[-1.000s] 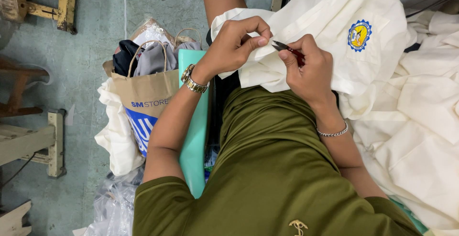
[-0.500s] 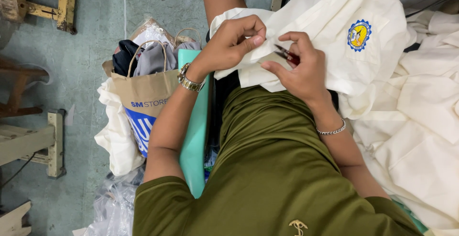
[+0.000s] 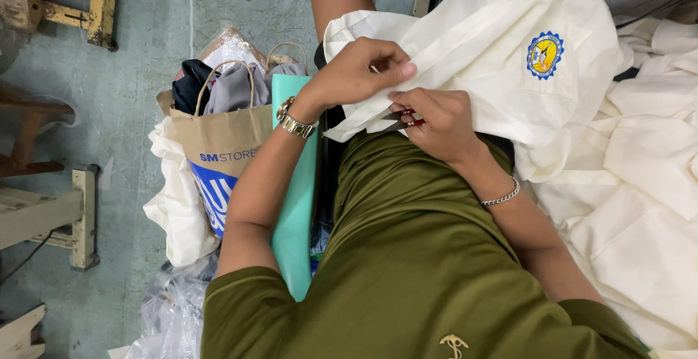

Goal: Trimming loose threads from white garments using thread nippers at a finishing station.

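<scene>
The cream cotton shirt with a round blue-and-yellow badge (image 3: 502,46) lies across the person's lap. The left hand (image 3: 356,72) pinches its hem, grip clamped as before. Just below, the right hand (image 3: 436,123) has drawn closer, fingers closed around small red-handled thread snips (image 3: 404,118).

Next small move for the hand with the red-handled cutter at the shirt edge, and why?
Probably one short snip at the pinched edge. The left hand pinches the cream shirt taut at its edge, and the right hand holds the small red-handled cutter right under that pinch, tips at the cloth. Whether a loose thread sits there is too small to tell.
</scene>
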